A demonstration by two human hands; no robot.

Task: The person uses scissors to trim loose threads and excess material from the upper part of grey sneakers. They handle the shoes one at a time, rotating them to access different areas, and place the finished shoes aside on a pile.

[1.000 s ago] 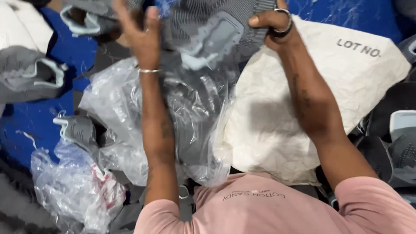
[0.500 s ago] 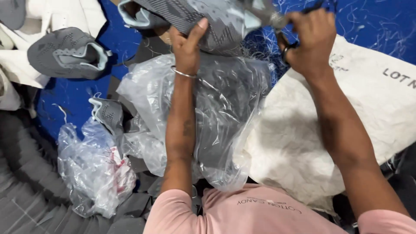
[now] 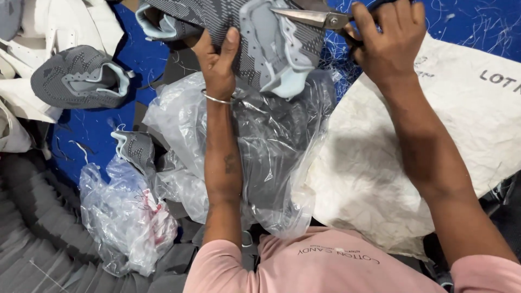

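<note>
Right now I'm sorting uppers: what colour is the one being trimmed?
Dark grey knit shoe upper with pale blue trim, head view.

Landmark: clear plastic bag [image 3: 277,152] at centre. White sack [image 3: 380,179] just right of it, touching; crumpled plastic bag [image 3: 127,217] lower left. Grey shoe upper [image 3: 81,78] on white pieces [image 3: 65,27] upper left, blue mat [image 3: 97,130] underneath.

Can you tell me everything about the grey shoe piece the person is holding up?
The grey shoe upper is knitted fabric with a darker pattern, pale blue lining and a light grey patch. It is soft and has no sole. The left hand grips it from below, and the scissors in the right hand touch its top edge.
</note>
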